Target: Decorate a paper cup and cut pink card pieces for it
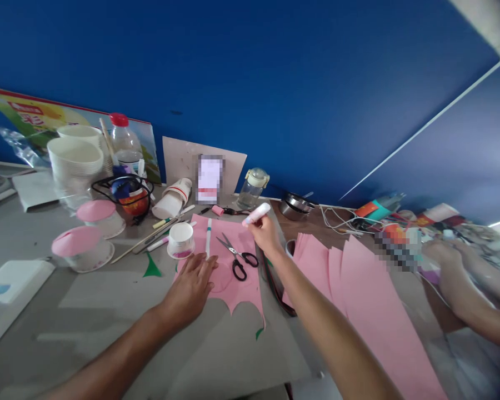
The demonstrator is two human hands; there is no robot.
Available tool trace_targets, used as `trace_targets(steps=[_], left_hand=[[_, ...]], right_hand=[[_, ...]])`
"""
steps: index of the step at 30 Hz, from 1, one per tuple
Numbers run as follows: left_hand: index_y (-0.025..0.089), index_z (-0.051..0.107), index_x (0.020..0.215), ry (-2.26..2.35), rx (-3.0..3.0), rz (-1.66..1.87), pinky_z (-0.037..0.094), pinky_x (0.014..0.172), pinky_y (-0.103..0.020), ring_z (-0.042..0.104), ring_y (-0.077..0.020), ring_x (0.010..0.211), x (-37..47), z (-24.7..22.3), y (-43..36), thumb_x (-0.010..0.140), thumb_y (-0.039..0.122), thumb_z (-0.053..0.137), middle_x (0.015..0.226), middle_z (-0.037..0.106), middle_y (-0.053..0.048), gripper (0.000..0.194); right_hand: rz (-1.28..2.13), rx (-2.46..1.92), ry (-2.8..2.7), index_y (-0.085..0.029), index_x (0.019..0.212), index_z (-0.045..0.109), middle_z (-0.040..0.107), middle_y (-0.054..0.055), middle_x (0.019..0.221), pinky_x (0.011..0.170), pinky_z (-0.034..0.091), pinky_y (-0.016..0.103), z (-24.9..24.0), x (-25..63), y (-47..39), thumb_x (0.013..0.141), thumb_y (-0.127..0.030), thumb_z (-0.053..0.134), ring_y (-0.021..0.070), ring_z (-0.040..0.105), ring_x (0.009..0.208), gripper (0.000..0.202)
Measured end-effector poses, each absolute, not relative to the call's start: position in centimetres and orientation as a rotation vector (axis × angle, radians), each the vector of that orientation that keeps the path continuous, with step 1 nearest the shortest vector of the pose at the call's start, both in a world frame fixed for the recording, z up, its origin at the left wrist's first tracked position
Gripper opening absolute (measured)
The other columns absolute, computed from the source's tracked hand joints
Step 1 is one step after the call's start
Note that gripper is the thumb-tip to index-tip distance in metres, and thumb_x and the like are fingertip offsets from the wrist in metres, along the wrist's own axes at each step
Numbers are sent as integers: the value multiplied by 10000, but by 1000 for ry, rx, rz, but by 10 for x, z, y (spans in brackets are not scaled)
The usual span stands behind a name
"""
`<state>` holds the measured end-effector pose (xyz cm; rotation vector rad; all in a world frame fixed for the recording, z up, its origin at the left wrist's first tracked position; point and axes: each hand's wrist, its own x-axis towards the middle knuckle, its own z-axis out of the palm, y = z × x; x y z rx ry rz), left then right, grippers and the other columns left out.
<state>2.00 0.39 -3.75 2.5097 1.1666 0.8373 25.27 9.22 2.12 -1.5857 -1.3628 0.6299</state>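
My left hand [195, 280] lies with its fingers stretched out on a sheet of pink paper [244, 286], whose near edge is cut into curved notches. A round outline shows on the paper beside those fingers. Just beyond the fingertips lies a white pen with a green band [209, 236]. My right hand [266, 236] is raised at the paper's far right, closed around a white and pink glue stick [258, 213]. Between the hands, scissors with black handles [234, 254] rest partly spread on the paper. A white paper cup [180, 239] stands at the paper's left edge.
Two cups topped with pink paper [77, 241] stand left, before stacked paper cups [75, 158]. A lit phone [209, 178] leans at the back near a glass jar [252, 189]. Pink sheets [366, 278] lie right. Another person's arm [470, 283] is at far right.
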Motion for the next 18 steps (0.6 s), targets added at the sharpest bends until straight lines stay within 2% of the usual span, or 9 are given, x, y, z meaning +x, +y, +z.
trace_targets(steps=[4, 9, 18], left_hand=[[155, 354, 1386, 1147, 2515, 856, 406, 999, -570, 473, -318, 1203, 20, -38, 4, 835, 69, 446, 1164, 662, -122, 565], [151, 350, 1378, 1175, 2504, 821, 392, 1024, -558, 443, -305, 1231, 20, -37, 2, 828, 40, 444, 1185, 651, -115, 569], [159, 350, 1377, 1167, 2508, 815, 390, 1022, -571, 449, -313, 1230, 20, -38, 2, 826, 44, 451, 1189, 644, -118, 572]], right_hand=[[481, -1752, -1455, -192, 832, 603, 665, 67, 852, 753, 448, 307, 7, 238, 129, 726, -231, 640, 223, 607, 819, 119], [352, -1888, -1553, -162, 900, 611, 685, 124, 967, 819, 446, 310, -15, 227, 158, 778, -216, 613, 250, 624, 945, 133], [250, -1991, -1680, -158, 928, 635, 706, 121, 960, 820, 447, 307, -21, 233, 158, 784, -240, 652, 257, 638, 948, 167]])
